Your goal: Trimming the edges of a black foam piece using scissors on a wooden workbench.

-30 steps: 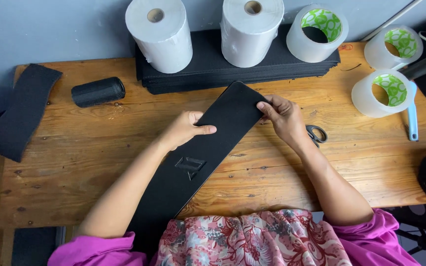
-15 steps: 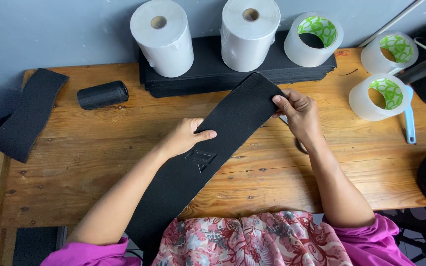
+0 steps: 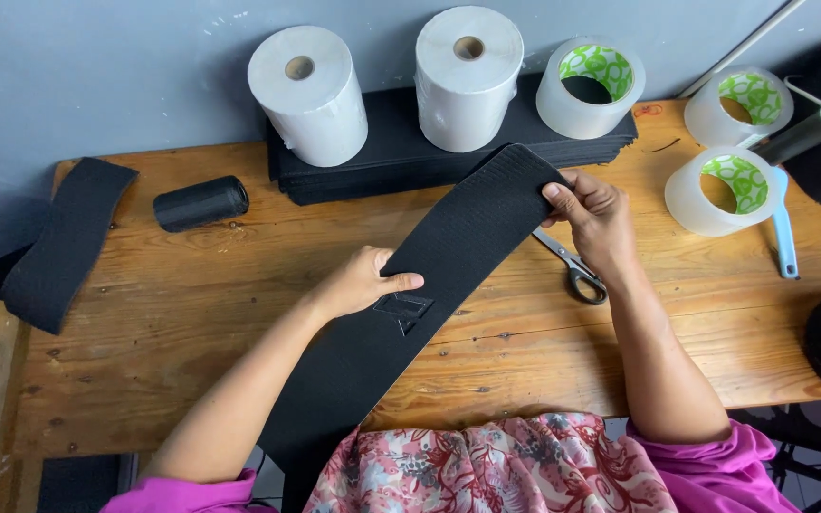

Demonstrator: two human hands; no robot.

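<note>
Shifted rightward, long black textured strip (image 3: 448, 256) uncovers scissors (image 3: 572, 266); left hand (image 3: 363, 282) and right hand (image 3: 596, 214) pinch its edges, mid-inspection near the bench's back edge.

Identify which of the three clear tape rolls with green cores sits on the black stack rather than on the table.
The leftmost clear tape roll, beside the two white paper rolls, rests on the black stack. The other two tape rolls stand on the wooden table at right.

A long black textured fabric strip (image 3: 429, 275) is held diagonally above the wooden table (image 3: 192, 304). Its left edge is pinched by the left hand (image 3: 363, 282), its far end by the right hand (image 3: 596, 217). Grey-handled scissors (image 3: 572, 267) are seen beneath.
</note>
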